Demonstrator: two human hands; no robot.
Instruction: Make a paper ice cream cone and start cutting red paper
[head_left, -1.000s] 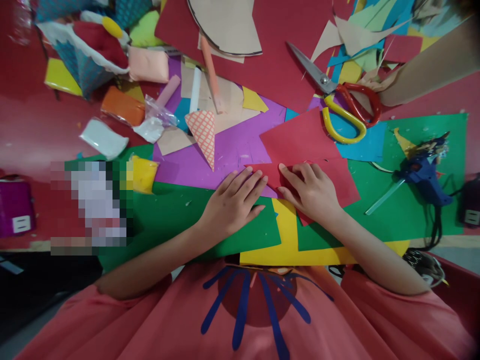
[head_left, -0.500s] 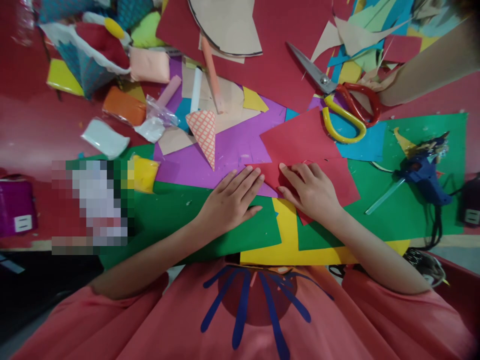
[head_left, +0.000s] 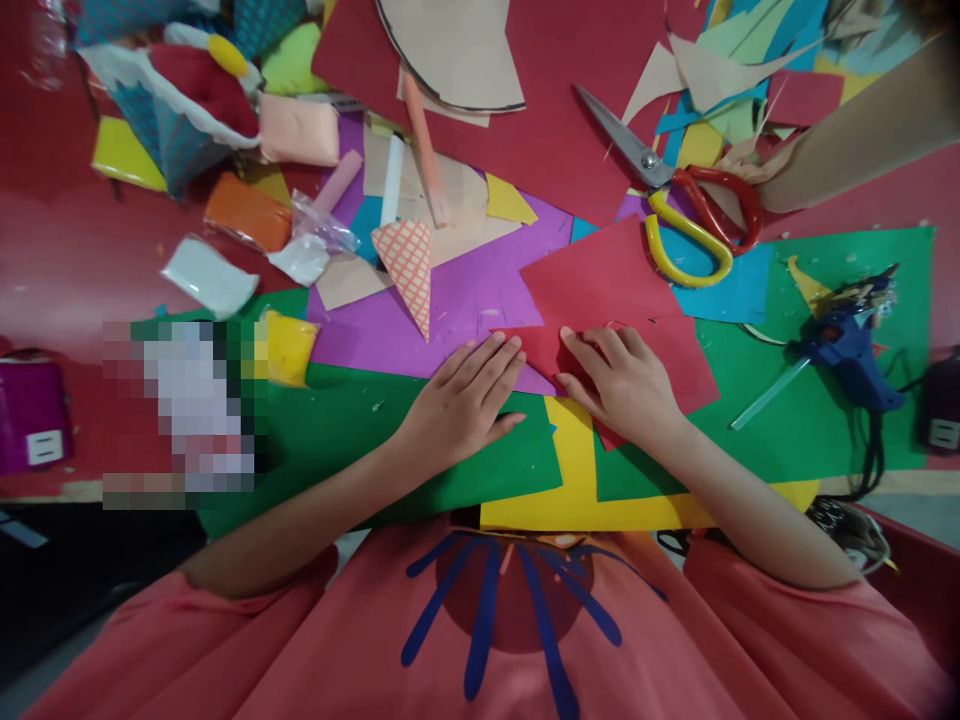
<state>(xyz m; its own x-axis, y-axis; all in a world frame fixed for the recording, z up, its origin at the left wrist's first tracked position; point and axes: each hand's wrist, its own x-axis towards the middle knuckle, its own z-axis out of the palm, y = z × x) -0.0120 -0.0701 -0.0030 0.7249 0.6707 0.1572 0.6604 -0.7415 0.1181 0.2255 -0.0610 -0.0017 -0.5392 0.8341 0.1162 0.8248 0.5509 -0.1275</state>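
Note:
My left hand [head_left: 469,395] lies flat, fingers stretched out, its fingertips at the left point of a folded red paper [head_left: 686,365]. On the middle of that paper rests my right hand [head_left: 626,380], fingers spread and a little bent, pressing it down. Another piece of red paper [head_left: 600,270] lies just beyond. Beneath are purple paper [head_left: 480,300], green paper [head_left: 480,480] and yellow paper [head_left: 574,470]. A small cone with a pink lattice pattern [head_left: 409,265] lies past my left fingertips. Scissors [head_left: 652,170] with one yellow and one red handle lie open beyond my right hand.
A blue glue gun [head_left: 847,350] with a clear stick lies at right. Several clay packets, such as a yellow packet [head_left: 289,348], sit at left near a blue cone [head_left: 165,130] with a red and white top. Paper scraps [head_left: 720,70] and another person's arm [head_left: 862,130] are at upper right.

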